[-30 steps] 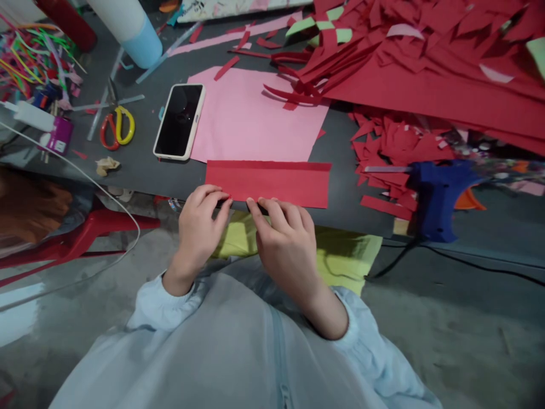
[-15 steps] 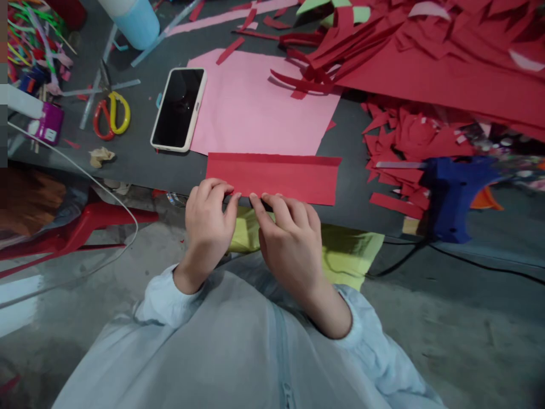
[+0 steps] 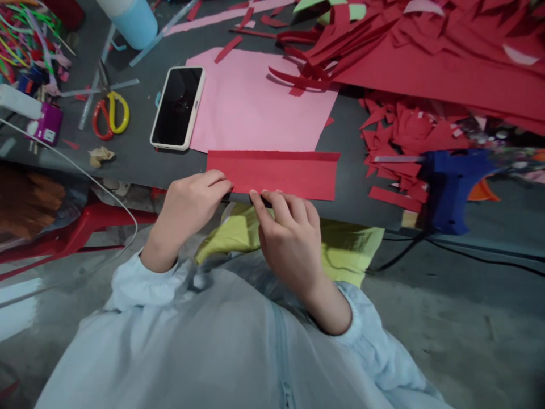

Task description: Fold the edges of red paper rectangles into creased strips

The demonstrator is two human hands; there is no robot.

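Note:
A folded strip of red paper (image 3: 281,176) lies along the near edge of the table, with a narrow crease line along its far side. My left hand (image 3: 191,199) is at its near left corner, fingers together and bent down on the edge; the thumb is mostly hidden. My right hand (image 3: 289,238) grips the near edge around its middle, fingers curled and pressed close together. Beyond the strip is a larger sheet of pink paper (image 3: 255,102). A phone (image 3: 179,108) with a dark screen overlaps the pink sheet's left side.
Red-and-yellow-handled scissors (image 3: 111,113) lie left of the phone. A blue glue gun (image 3: 455,187) is at the right, beside red paper scraps (image 3: 404,130). Large red sheets (image 3: 447,85) cover the far right. A blue-and-white bottle (image 3: 134,23) stands at the back left.
My left hand has shifted left and turned, its thumb no longer showing on the near edge. My right hand stays at nearly the same spot on the red paper.

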